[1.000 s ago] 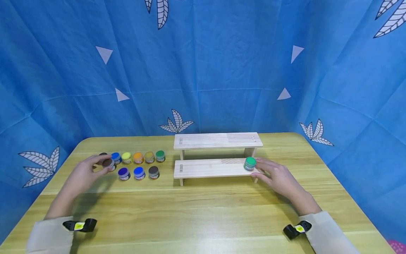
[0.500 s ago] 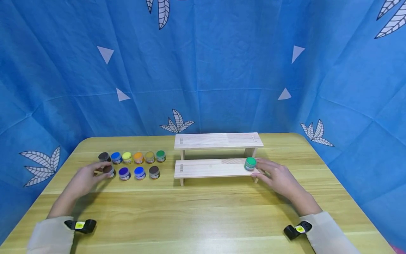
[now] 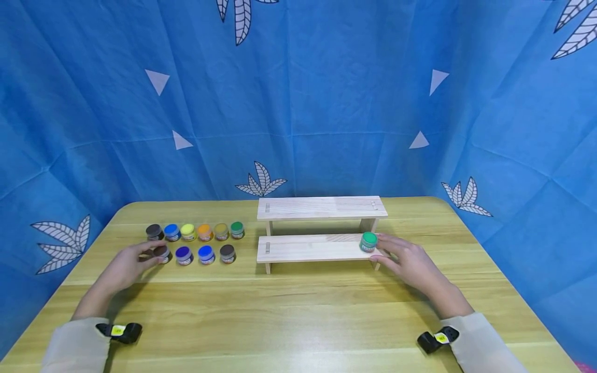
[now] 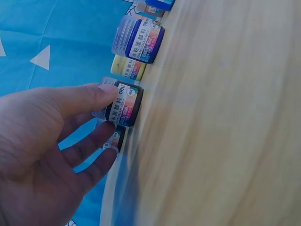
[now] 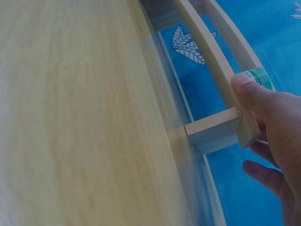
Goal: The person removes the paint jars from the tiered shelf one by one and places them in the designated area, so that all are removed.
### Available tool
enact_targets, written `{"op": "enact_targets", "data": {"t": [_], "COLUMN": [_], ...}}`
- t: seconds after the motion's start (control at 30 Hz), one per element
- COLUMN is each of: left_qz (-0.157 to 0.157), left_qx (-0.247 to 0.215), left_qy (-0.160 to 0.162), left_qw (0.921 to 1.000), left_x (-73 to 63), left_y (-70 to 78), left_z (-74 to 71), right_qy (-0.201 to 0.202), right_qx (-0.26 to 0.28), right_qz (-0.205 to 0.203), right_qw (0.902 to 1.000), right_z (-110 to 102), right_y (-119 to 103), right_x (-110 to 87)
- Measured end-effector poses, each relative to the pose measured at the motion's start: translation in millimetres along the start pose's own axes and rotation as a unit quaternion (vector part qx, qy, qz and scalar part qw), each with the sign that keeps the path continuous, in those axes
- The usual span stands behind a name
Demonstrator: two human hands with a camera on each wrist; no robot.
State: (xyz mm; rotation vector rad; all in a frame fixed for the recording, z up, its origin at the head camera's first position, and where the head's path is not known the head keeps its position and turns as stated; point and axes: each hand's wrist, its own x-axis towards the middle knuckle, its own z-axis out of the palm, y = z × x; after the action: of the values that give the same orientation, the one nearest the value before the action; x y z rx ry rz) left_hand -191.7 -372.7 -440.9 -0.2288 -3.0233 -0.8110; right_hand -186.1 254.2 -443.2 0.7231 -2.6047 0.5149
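Note:
My left hand (image 3: 122, 267) pinches a dark brown-lidded paint jar (image 3: 163, 254) at the left end of the front row of jars. In the left wrist view, the thumb lies across the labelled side of this jar (image 4: 127, 106), which stands upright right at the tabletop. My right hand (image 3: 411, 261) holds a green-lidded paint jar (image 3: 368, 242) at the right end of the lower wooden shelf (image 3: 308, 248). From the right wrist, the thumb covers much of the green jar (image 5: 260, 77), and the lower fingers stretch past the shelf's end.
Beside the brown jar stand a purple jar (image 3: 184, 255), a blue jar (image 3: 206, 254) and another dark jar (image 3: 227, 253). A back row of several jars, including a yellow one (image 3: 188, 232), runs behind them. An upper wooden shelf (image 3: 322, 207) rises behind the lower one.
My left hand has brought the brown jar down and nearer to me, from between the rows to the left end of the front row. The right hand stays on the green jar.

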Motion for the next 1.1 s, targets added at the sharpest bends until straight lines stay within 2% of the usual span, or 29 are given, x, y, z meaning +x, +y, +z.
{"op": "enact_targets", "data": {"t": [0.17, 0.3, 0.5, 0.83, 1.0, 1.1], "left_qz": [0.006, 0.000, 0.007, 0.065, 0.092, 0.108], "left_qx": [-0.023, -0.041, -0.026, 0.008, 0.029, 0.031], "left_qy": [0.000, 0.010, 0.027, 0.050, 0.062, 0.058], "left_qw": [0.9997, 0.9991, 0.9993, 0.9966, 0.9934, 0.9919], "left_x": [0.0, 0.7, 0.9, -3.4, -3.7, -3.9], "left_y": [1.5, 5.9, 17.2, 49.9, 70.7, 84.4], "left_z": [-1.4, -4.3, -9.3, -14.9, -12.3, -8.0], "right_qy": [-0.010, -0.006, -0.001, -0.013, -0.014, -0.014], "right_qx": [0.002, -0.001, -0.001, 0.001, 0.003, 0.001], "right_qz": [0.008, 0.002, -0.001, 0.009, 0.011, 0.010], "right_qw": [0.9999, 1.0000, 1.0000, 0.9999, 0.9998, 0.9999], "right_z": [-1, -1, 0, -2, -2, -2], "right_y": [-1, 0, 1, -1, -1, 0], "right_x": [-0.7, -0.9, -1.0, -0.6, -0.8, -1.4]}}
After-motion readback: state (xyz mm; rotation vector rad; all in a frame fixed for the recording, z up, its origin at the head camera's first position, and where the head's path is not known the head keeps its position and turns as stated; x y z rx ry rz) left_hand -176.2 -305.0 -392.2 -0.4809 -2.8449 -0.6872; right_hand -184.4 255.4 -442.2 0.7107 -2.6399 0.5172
